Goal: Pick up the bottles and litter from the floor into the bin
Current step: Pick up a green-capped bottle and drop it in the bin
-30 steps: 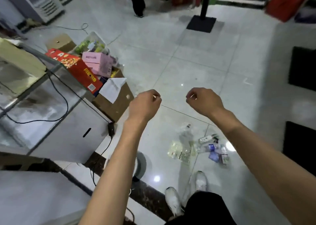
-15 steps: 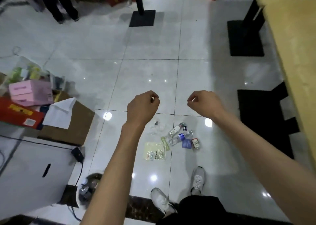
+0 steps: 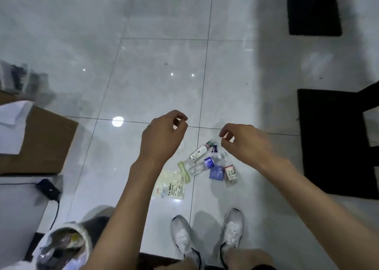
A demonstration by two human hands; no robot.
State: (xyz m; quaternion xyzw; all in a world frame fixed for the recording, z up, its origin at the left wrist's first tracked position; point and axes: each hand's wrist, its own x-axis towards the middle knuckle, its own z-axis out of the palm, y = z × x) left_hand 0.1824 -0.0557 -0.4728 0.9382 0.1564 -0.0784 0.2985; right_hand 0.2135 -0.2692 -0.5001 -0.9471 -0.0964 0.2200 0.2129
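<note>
my right grip (image 3: pixel 244 141), loosely curled and empty like the left (image 3: pixel 164 134), hangs nearer the bottles (image 3: pixel 198 152) lying below it on the floor (image 3: pixel 143 75).

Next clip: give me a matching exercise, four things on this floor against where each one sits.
Things:
1. bin
2. cardboard box
3. litter pile
4. black mat

Places:
A. far right
B. ahead of the shoes, below the hands
C. bottom left corner
D. left edge, mid height

Pairs: 1-C, 2-D, 3-B, 4-A
</note>
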